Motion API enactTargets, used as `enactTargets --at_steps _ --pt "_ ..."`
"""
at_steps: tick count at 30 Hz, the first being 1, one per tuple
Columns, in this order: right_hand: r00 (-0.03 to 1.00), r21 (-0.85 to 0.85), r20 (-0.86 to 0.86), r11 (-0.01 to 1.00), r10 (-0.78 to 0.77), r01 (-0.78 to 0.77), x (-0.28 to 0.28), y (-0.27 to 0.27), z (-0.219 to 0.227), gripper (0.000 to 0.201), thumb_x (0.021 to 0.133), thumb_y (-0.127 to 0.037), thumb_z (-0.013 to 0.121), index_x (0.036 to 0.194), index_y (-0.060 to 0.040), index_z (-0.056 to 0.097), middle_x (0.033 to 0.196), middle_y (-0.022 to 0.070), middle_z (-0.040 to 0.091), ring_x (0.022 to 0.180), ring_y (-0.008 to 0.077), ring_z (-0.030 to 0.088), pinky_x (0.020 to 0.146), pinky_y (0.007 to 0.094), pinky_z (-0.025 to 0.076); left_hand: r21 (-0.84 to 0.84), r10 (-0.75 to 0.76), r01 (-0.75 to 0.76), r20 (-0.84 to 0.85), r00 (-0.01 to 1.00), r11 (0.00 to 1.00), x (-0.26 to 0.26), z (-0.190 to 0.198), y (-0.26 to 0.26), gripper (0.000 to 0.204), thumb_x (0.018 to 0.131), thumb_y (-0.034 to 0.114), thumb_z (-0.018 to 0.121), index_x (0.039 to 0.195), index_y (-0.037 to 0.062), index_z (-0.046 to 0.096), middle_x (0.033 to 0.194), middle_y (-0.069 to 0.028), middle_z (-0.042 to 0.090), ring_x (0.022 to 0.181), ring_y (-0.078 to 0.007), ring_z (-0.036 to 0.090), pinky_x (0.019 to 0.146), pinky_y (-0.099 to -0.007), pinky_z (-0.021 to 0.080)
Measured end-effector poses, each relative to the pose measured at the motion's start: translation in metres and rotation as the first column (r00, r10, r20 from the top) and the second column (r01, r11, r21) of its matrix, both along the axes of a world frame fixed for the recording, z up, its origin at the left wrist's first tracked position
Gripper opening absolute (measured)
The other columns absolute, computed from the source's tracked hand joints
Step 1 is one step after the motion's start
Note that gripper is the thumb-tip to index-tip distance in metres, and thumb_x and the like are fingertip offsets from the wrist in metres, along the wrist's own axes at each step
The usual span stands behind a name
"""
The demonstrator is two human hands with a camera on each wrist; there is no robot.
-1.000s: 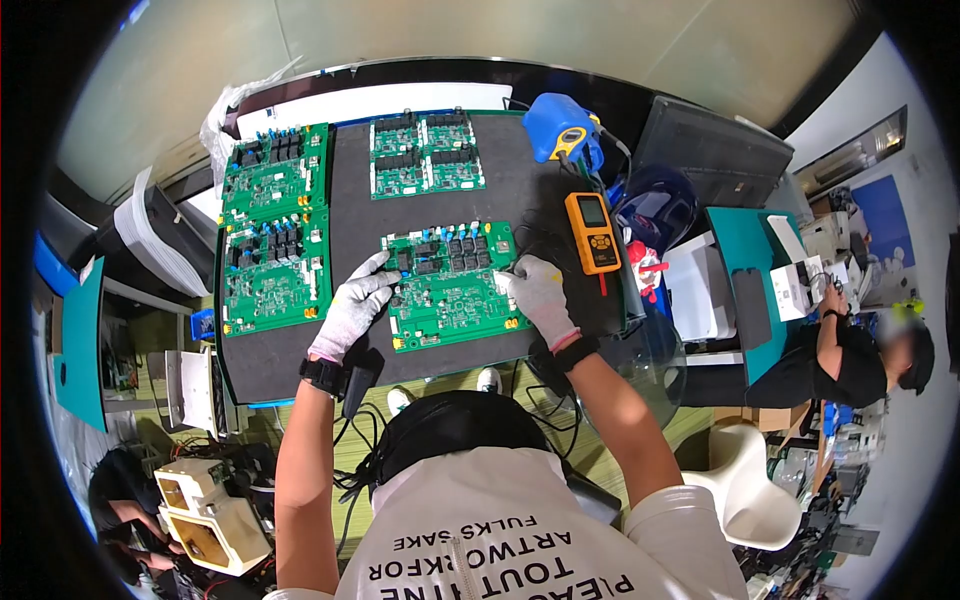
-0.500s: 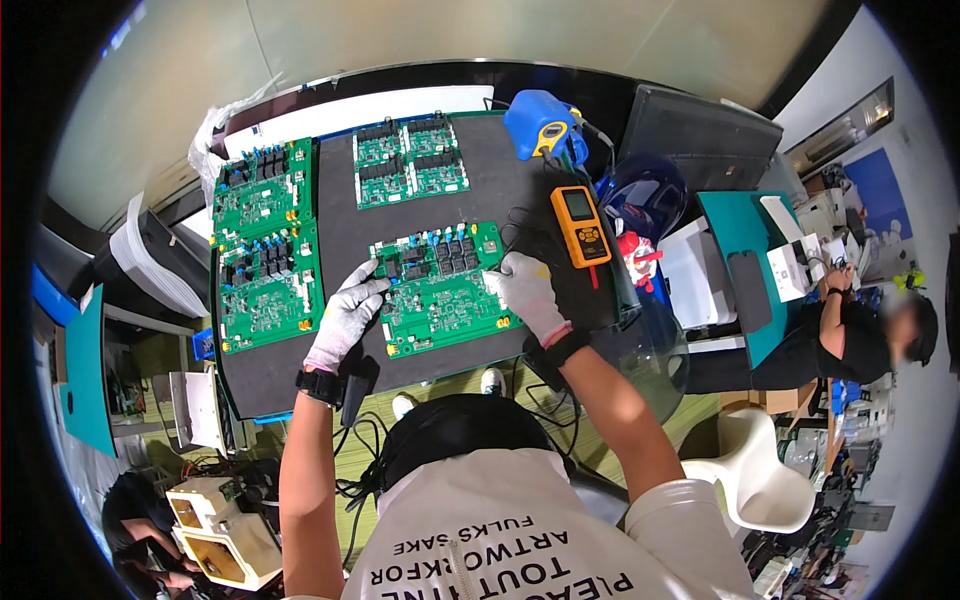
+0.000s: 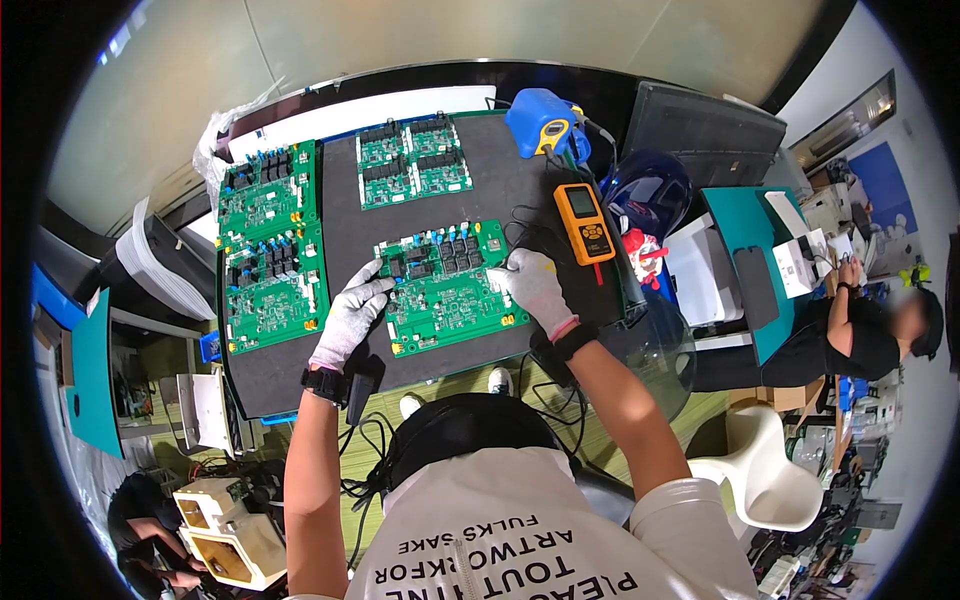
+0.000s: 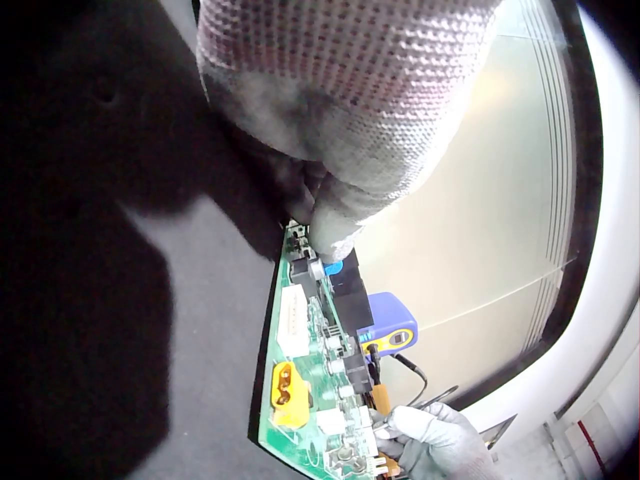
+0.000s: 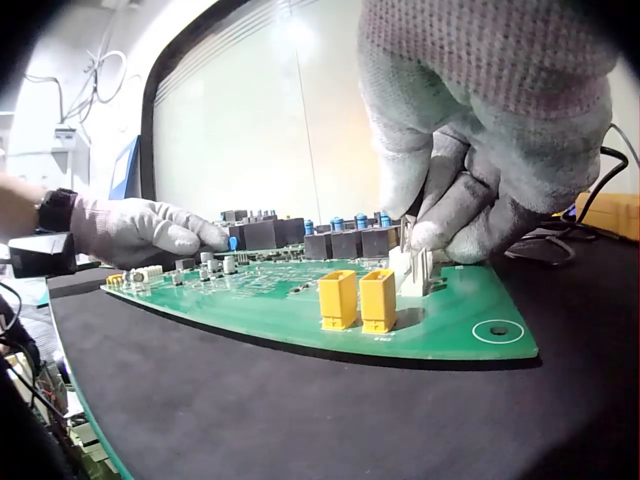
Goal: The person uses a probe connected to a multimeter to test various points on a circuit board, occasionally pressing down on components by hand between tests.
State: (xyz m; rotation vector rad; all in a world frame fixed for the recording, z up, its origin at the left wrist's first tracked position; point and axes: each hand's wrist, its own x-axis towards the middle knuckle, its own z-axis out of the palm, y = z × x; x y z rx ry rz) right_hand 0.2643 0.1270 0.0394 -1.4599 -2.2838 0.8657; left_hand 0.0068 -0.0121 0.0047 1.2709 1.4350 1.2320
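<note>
A green circuit board (image 3: 455, 312) lies on the dark mat between two gloved hands. The left hand (image 3: 350, 318) holds its left edge, fingertips beside a small blue component (image 4: 333, 268) in the left wrist view. At the opposite edge, the right hand (image 3: 537, 290) has thumb and curled fingers around a white connector (image 5: 410, 278) that stands on the board. Two yellow connectors (image 5: 358, 302) rise near that corner. Black relays (image 3: 460, 255) line the board's far side. Part of the right fingertips is hidden behind the connector.
Two similar boards (image 3: 275, 290) lie at the left, and a panel of smaller boards (image 3: 415, 165) lies behind. To the right are an orange handheld meter (image 3: 583, 225), a blue soldering station (image 3: 540, 122) and dark cables. Another person (image 3: 790, 350) sits farther right.
The head view has shifted slightly, moving the whole scene in it. Both hands stay at the same edges of the board, which keeps its place on the mat.
</note>
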Motion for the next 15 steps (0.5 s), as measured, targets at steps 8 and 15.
enactTargets --at_steps 8,15 --pt "0.999 -0.003 0.034 1.0 0.031 -0.031 -0.0005 0.0012 0.0037 0.032 0.07 -0.03 0.066 0.076 0.0005 0.059 0.075 0.0188 0.059 0.074 0.035 0.058 0.065 0.0401 0.045 0.003 -0.005 0.005 -0.032 0.999 1.0 -0.0008 0.0014 -0.0001 0.025 0.081 0.001 0.055 0.105 -0.0009 0.06 0.134 -0.0107 0.036 0.12 -0.0215 0.039 0.096 -0.0293 0.032" --pt "1.0 -0.008 0.012 1.0 -0.004 0.004 0.0008 0.0012 -0.0015 0.032 0.068 -0.031 0.066 0.071 0.0002 0.056 0.072 0.0191 0.058 0.071 0.0361 0.057 0.062 0.041 0.044 0.004 0.018 -0.018 -0.033 0.999 1.0 0.0027 0.0066 -0.0001 0.025 0.08 -0.006 0.052 0.104 -0.0015 0.061 0.133 -0.0117 0.039 0.113 -0.0188 0.045 0.092 -0.0257 0.036"
